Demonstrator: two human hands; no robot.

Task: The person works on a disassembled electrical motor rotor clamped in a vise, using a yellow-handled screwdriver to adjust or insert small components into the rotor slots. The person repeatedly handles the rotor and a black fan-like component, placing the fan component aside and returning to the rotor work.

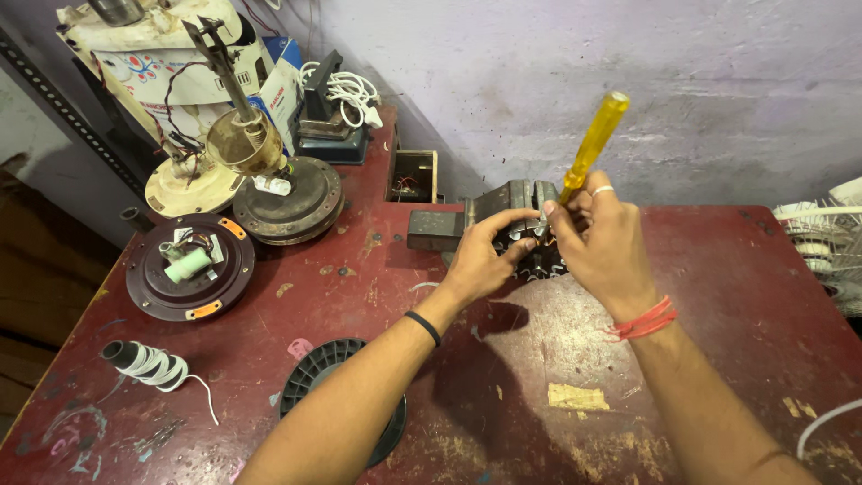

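Far out to the left of the grip, a roll of white-wrapped cord (148, 364) lies on the red bench (718, 296). Beyond it sits a dark round motor cover (189, 269) with a white part on top, then a rusty fan motor (289, 193) with its shaft standing up, so several opened motors are set aside here. Nearer, under the left forearm, a black ribbed disc (314, 377) lies flat.

The left hand (480, 260) closes its grip on the near side of the dark wound stator (534, 256), fingers curled over the top edge and steadying it on the bench. Just behind the grip stands a grey metal block (503, 211), touching or nearly touching the stator; which one I cannot tell.

The right hand (602, 238) holds a narrow grip around the lower shaft of a yellow-handled screwdriver (593, 144), the handle tilted up and away to the right. The tip is hidden between the fingers, down at the stator's top.

As a judgement, the work on the stator is midway: the tool is set and the part is held, but nothing has visibly come free.

At the far right edge, white fan blades (822, 238) lie well apart from both hands.
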